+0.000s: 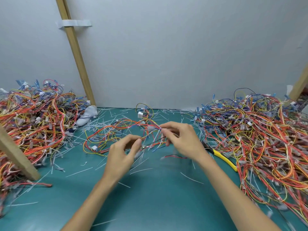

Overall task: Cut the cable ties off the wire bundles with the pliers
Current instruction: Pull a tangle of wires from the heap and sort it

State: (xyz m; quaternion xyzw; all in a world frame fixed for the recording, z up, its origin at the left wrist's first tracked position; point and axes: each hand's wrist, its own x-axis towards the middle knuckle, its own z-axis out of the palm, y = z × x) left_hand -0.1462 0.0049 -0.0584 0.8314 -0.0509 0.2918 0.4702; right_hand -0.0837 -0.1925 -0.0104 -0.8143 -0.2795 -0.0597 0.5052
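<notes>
Pinching a loose wire bundle (133,125) just above the green mat (150,205), with the left hand (122,153) closing thumb and forefinger on a few strands and the right hand (181,140) nipping a tuft of wires and pale tie tails (155,136) in its fingertips. Holding no tool: leaving the pliers (223,158) flat on the mat just beside the right wrist, yellow handles trailing toward the right-hand heap (258,130), head partly hidden behind the wrist. Probably hunting out the next tie to cut.

Could easily go wrong at the cut: ties thin, translucent and cinched tight among the strands, so liable to put a wire between the blades along with the plastic. Could also snag when pulled, looped as the bundle is across the mat toward the left.

Showing red, orange, yellow and blue wires, a white connector block (140,115) and bristling tie ends, blurred near the fingers. Strewn all round with tie offcuts (78,171); flanked by a second tangled heap (38,117) on the left, below a slanting wooden strut (75,52).
</notes>
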